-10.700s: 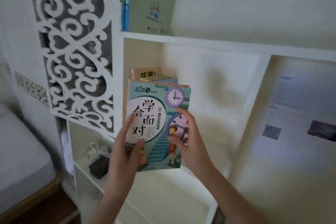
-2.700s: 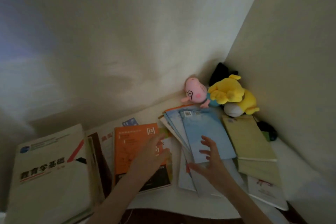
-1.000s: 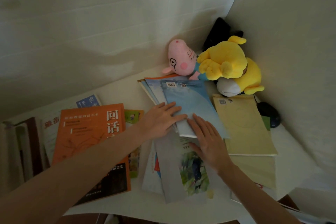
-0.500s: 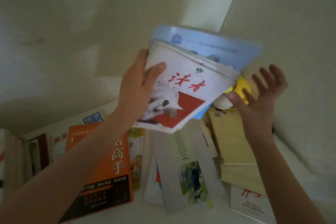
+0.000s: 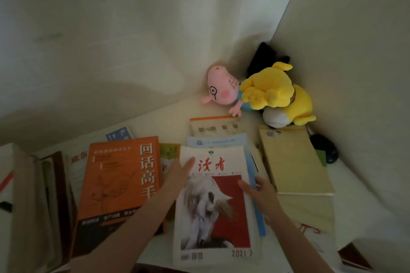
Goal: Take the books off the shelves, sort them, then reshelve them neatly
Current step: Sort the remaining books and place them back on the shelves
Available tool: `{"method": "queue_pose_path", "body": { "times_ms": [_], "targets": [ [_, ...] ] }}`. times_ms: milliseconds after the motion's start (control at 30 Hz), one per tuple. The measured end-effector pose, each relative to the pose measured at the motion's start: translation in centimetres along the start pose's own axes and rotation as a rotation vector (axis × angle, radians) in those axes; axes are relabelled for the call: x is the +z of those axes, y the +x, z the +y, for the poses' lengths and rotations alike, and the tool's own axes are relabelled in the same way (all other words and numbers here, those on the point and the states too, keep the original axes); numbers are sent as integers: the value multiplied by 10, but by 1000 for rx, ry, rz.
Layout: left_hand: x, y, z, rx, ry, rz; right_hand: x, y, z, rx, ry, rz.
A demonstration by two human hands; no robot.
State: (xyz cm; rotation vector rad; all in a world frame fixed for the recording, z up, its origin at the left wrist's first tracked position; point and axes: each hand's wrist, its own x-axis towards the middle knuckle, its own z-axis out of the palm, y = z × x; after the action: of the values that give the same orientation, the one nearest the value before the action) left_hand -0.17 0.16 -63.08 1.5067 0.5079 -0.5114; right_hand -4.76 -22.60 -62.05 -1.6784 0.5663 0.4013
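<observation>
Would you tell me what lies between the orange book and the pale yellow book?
The horse-cover magazine, atop light blue booklets, fills that gap in the head view, with the left hand and right hand holding its edges.

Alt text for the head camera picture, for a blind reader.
A left hand and right hand hold a white magazine with a horse on red by its side edges, among books lying flat. An orange paperback lies left, a pale yellow book right; a pink plush pig and yellow plush toy sit in the corner.
</observation>
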Motion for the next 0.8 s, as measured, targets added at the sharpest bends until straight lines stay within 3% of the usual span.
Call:
{"method": "queue_pose_path", "body": {
  "times_ms": [100,400,600,800],
  "targets": [
    [6,-2,-19,39,6,97,-5,-1,19,62,44,78],
    [-8,0,-12,142,5,239,-12,-6,13,-184,35,145],
    [-42,2,-15,229,-83,314,-37,-2,15,-169,125,167],
    [-30,8,-10,212,-163,310,-42,10,21,-130,83,152]
  ]
}}
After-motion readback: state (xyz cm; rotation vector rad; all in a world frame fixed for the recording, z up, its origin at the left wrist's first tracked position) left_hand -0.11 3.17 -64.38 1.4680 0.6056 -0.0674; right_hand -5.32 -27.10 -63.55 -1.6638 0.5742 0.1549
